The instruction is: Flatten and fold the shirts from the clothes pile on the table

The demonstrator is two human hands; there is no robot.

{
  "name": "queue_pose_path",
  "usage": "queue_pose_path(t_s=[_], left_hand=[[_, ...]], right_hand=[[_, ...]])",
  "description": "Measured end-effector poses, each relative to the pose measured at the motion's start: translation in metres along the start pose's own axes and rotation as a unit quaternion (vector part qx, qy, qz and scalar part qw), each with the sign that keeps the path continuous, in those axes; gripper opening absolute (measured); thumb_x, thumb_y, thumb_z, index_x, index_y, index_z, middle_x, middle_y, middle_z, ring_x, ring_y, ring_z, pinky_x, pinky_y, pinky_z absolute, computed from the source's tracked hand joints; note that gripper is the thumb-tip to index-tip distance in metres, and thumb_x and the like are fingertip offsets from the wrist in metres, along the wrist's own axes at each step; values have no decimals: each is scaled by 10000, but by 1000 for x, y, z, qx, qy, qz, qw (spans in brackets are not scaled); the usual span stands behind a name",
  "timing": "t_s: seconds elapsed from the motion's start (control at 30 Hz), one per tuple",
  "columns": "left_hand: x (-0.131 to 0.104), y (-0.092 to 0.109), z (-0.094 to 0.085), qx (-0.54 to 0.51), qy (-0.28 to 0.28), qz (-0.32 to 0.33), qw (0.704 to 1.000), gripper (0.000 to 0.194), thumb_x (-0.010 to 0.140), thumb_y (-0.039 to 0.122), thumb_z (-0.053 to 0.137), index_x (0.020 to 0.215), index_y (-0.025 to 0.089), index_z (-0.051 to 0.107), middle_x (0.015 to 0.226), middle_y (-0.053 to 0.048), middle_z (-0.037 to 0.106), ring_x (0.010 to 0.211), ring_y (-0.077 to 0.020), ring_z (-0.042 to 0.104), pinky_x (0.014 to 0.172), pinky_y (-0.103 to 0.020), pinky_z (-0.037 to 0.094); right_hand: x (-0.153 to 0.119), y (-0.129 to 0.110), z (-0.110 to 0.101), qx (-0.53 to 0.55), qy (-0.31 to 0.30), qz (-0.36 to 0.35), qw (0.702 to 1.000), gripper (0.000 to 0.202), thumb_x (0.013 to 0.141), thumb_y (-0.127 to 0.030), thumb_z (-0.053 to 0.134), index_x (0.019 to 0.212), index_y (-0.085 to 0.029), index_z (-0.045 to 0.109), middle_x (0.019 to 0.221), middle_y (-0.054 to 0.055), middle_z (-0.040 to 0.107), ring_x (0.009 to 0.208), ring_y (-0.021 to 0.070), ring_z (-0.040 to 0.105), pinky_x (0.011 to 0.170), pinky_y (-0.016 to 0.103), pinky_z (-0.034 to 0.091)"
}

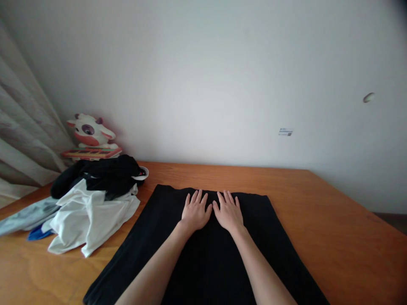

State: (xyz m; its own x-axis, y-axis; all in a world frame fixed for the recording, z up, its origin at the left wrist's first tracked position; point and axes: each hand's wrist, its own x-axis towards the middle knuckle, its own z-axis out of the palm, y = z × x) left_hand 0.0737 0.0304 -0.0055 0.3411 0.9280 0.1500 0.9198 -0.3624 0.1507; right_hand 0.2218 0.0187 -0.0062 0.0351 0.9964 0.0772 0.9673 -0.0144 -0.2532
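Observation:
A black piece of cloth, perhaps a garment (pixel 210 258), lies spread out on the wooden table; its near end runs out of the picture. Close to its far edge, my left hand (pixel 195 212) rests palm down on the fabric with the fingers stretched out. Just to the right of it, my right hand (pixel 229 212) also lies flat on the cloth, fingers spread. The two thumbs almost meet in the middle. Neither hand grips anything. What kind of garment it is, I cannot tell.
Left of the cloth sits a heap of clothes: a white garment (pixel 90 216), a black one (pixel 111 173), grey and blue ones. Behind it stands a cow-shaped toy (pixel 92 133). A curtain (pixel 22 123) hangs at the left. The wooden table (pixel 333 237) meets a white wall (pixel 203 84).

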Motion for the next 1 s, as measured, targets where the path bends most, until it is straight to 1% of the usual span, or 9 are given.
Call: queue_pose_path(t_s=[0.1, 0.17, 0.4, 0.5, 0.63, 0.7, 0.9, 1.0], left_hand=[[6, -9, -2, 1, -3, -3, 1000, 626, 1020, 523, 333, 1520, 162, 442, 1623, -136, 344, 1515, -297, 292, 1230, -550, 224], [10, -11, -3, 5, -1, -9, 1000, 638, 1017, 530, 342, 1524, 155, 435, 1618, -142, 352, 1512, -300, 299, 1229, -555, 220], [6, -6, -7, 11, 5, 2, 1000, 586, 1017, 472, 391, 1486, 133, 486, 1597, -173, 385, 1502, -318, 317, 1220, -567, 243], [6, -3, -10, 1, 12, 21, 1000, 518, 1016, 417, 415, 1449, 158, 532, 1587, -151, 417, 1482, -322, 357, 1217, -574, 253], [8, -1, -11, -22, 3, 62, 998, 453, 1019, 342, 412, 1412, 187, 574, 1560, -118, 469, 1461, -285, 401, 1228, -519, 263], [8, -1, -11, -29, -1, 65, 997, 451, 1017, 338, 416, 1409, 188, 578, 1555, -115, 477, 1460, -280, 404, 1226, -506, 272], [9, -3, -9, -41, 10, 65, 997, 443, 1008, 342, 445, 1397, 188, 591, 1550, -125, 480, 1457, -289, 408, 1226, -518, 268], [9, -3, -8, -39, 7, 64, 997, 448, 1008, 341, 445, 1402, 181, 588, 1551, -123, 480, 1459, -290, 403, 1226, -514, 267]], right_hand=[[2, 3, -5, -2, -17, 0, 1000, 631, 1027, -470, 291, 1560, -140, 365, 1646, 155, 277, 1544, 268, 189, 1235, 511, 87], [4, 4, -6, 1, -18, -7, 1000, 642, 1028, -481, 285, 1561, -133, 362, 1644, 164, 276, 1546, 273, 180, 1235, 522, 72], [2, 10, -9, 12, -35, -45, 998, 623, 1028, -478, 318, 1551, -147, 385, 1643, 173, 276, 1547, 284, 176, 1233, 544, 76], [0, 10, -10, 16, -27, -47, 998, 593, 1028, -440, 341, 1536, -144, 412, 1637, 184, 292, 1544, 288, 187, 1231, 549, 85], [0, 7, -9, 22, -28, -39, 999, 573, 1026, -402, 358, 1526, -131, 424, 1634, 201, 291, 1544, 299, 182, 1225, 568, 100], [0, 6, -8, 22, -25, -38, 999, 568, 1026, -401, 362, 1520, -131, 431, 1633, 200, 295, 1543, 298, 186, 1225, 568, 102], [-2, 7, -8, 26, -24, -37, 999, 546, 1023, -396, 372, 1509, -159, 449, 1635, 177, 303, 1544, 283, 189, 1227, 554, 117], [-4, 7, -8, 30, -18, -40, 999, 541, 1023, -388, 379, 1504, -153, 457, 1632, 181, 311, 1543, 288, 192, 1227, 561, 119]])
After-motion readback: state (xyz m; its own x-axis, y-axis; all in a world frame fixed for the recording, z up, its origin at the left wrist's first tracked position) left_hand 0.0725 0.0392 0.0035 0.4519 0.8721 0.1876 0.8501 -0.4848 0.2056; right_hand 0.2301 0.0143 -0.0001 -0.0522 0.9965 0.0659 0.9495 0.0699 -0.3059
